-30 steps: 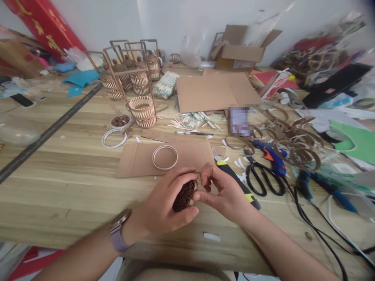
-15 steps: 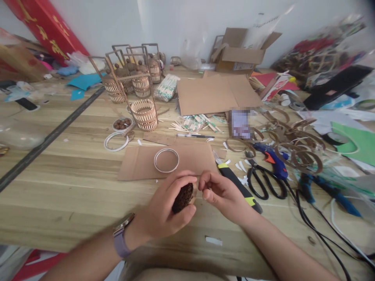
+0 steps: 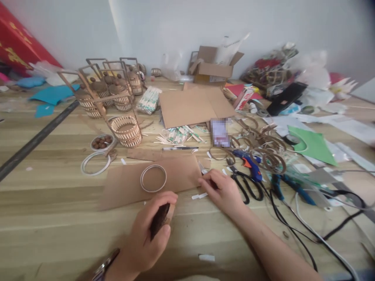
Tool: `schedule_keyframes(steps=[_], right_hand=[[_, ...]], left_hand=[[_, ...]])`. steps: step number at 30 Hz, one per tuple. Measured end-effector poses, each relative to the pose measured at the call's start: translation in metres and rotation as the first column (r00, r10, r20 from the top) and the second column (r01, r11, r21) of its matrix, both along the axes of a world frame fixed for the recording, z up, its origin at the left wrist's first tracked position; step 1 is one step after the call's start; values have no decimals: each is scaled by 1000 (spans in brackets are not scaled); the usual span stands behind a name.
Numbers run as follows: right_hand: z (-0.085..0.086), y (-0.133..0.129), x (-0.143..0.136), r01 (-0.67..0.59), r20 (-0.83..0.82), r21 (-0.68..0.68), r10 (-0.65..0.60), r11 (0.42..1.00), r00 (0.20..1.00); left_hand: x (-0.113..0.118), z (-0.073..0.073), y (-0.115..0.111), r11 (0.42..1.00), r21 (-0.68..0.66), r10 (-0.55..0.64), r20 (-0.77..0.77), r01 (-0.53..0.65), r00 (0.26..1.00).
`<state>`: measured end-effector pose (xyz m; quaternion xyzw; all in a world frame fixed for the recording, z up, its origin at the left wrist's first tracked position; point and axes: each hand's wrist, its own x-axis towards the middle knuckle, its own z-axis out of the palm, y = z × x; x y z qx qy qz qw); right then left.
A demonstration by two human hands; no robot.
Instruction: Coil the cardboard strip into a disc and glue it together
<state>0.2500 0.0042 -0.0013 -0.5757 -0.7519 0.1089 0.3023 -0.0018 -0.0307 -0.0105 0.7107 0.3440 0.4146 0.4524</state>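
My left hand (image 3: 149, 230) is wrapped round a dark brown, round piece with a rough face and a paler rim (image 3: 160, 220), held on edge above the table. My right hand (image 3: 224, 191), its fingers curled, rests at the right end of a flat cardboard strip (image 3: 181, 171). It covers the utility knife's black and yellow handle; only the metal tip (image 3: 202, 169) shows past the fingers. Whether the fingers grip the handle is hidden. A white-edged ring (image 3: 141, 180) lies on the cardboard strip, and small white paper scraps (image 3: 199, 196) lie near my right fingertips.
Slatted little baskets with tall handles (image 3: 126, 130) stand at the left, near a bowl of brown balls (image 3: 102, 142). Scissors (image 3: 247, 187), a blue glue gun (image 3: 252, 166), brown strip rings (image 3: 263, 144), pliers (image 3: 293, 189) and cables crowd the right. A cardboard box (image 3: 215, 70) stands behind.
My right hand has moved away from the brown piece and over the utility knife, covering its handle. My left hand has lowered to the left with the piece. The view has turned right.
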Motion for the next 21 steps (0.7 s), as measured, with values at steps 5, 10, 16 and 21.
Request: schedule_keyframes(steps=[5,10,16,21], right_hand=[[-8,7,10,36,87,66,-42,997,995],[-7,8,13,20,194,160,-51,987,980],[10,18,50,381,364,54,-373,923,854],[21,19,103,756,537,-192,-578,626,615]], left_hand=[[-3,-5,1,993,-118,-21,70,29,997],[-6,-8,8,973,-211,-80,64,92,995],[-9,-11,17,965,-220,-105,168,141,980],[-9,-12,16,965,-226,-98,173,137,980]])
